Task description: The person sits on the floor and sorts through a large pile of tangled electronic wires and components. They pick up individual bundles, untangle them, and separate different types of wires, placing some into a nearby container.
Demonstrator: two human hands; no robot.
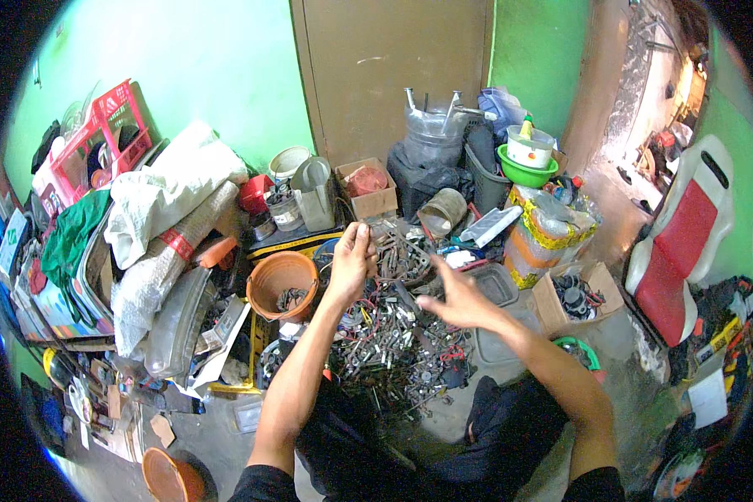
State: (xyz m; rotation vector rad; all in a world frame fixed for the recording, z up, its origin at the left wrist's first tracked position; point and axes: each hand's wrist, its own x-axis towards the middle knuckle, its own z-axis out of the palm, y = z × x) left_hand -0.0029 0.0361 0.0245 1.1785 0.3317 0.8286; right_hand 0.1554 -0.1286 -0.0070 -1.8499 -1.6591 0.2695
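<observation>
A large heap of small metal parts, bolts and wires point(383, 342) lies on the floor before me. Over its far left part my left hand point(353, 257) is raised with its fingers curled and the thumb on top; whether something small is pinched there cannot be made out. My right hand point(455, 292) is above the heap's right side, fingers apart and slightly blurred, with nothing visible in it. Beyond the hands are more dark metal parts point(405, 254). An orange plastic bucket point(282, 276) with some parts inside is to the left of my left hand.
At right are a cardboard box of parts point(577, 314), a grey tray point(496, 285) and a red and white seat point(678, 251). White sacks point(169, 182) and a clear plastic container point(179, 323) are piled at left. Another orange bucket point(169, 480) is at the lower left.
</observation>
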